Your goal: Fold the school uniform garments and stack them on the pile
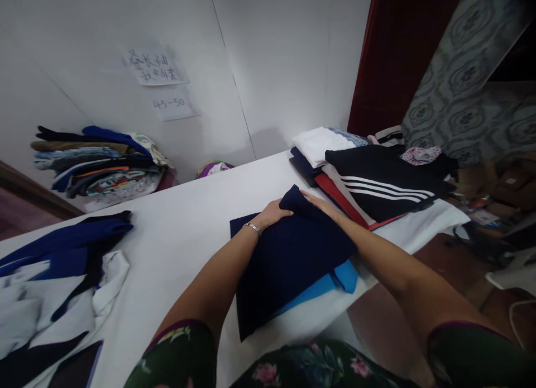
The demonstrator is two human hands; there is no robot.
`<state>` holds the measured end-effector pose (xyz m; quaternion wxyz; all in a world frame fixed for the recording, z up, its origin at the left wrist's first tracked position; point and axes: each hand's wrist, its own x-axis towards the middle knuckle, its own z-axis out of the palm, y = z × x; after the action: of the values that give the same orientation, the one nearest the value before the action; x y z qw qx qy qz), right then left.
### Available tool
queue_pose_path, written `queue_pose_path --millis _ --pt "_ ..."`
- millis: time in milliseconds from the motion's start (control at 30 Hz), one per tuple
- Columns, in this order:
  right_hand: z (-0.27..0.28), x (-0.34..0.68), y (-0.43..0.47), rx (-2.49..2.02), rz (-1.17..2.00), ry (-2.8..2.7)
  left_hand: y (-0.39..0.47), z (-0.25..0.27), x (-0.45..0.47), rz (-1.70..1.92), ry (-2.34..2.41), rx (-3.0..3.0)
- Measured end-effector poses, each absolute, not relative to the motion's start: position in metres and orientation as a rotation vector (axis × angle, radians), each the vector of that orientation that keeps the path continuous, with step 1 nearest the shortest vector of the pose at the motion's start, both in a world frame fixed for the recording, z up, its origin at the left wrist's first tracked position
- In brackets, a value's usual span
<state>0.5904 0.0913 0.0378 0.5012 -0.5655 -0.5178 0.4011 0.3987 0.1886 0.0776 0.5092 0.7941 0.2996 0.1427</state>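
A dark navy garment (293, 254), partly folded, lies in front of me on the white table. Under its near right side a bright blue piece of cloth (345, 276) shows. My left hand (273, 214), with a silver bracelet at the wrist, grips the garment's far part near a raised, folded-up corner. Along the far right edge of the same garment, my right hand (321, 202) holds the cloth; its thumb is hidden behind the fold.
A clothes stack (377, 178), topped by black cloth with white stripes, stands at the right. Loose white and blue clothes (62, 298) lie at the left. Beyond the table's far edge is another folded pile (104, 164). Handwritten paper signs (157, 67) hang on the wall.
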Motion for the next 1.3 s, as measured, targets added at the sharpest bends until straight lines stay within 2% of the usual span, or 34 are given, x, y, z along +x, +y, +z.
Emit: queue_pose_path --millis 200,400,633,800,900,1067,1300 --pt "0.048 0.590 0.068 -1.327 1.172 -0.791 0.188 0.064 0.410 0.293 0.904 2.129" --pt "0.068 0.581 0.033 -1.479 1.101 -0.933 0.184 0.065 0.412 0.251 1.046 2.326" --pt "0.051 0.579 0.010 -1.519 0.799 -1.236 0.167 0.065 0.418 0.503 0.903 2.694" --pt "0.016 0.579 0.005 -1.621 0.666 -1.265 0.164 0.056 0.428 0.089 0.836 2.814" --pt "0.012 0.579 0.001 -1.757 0.557 -1.313 0.164 0.062 0.427 0.078 0.864 2.774" --pt "0.033 0.578 -0.013 -2.024 0.456 -1.410 0.141 0.083 0.406 0.274 0.778 2.807" --pt "0.077 0.539 -0.020 -1.696 0.238 -1.718 0.100 0.056 0.393 0.090 0.560 2.814"
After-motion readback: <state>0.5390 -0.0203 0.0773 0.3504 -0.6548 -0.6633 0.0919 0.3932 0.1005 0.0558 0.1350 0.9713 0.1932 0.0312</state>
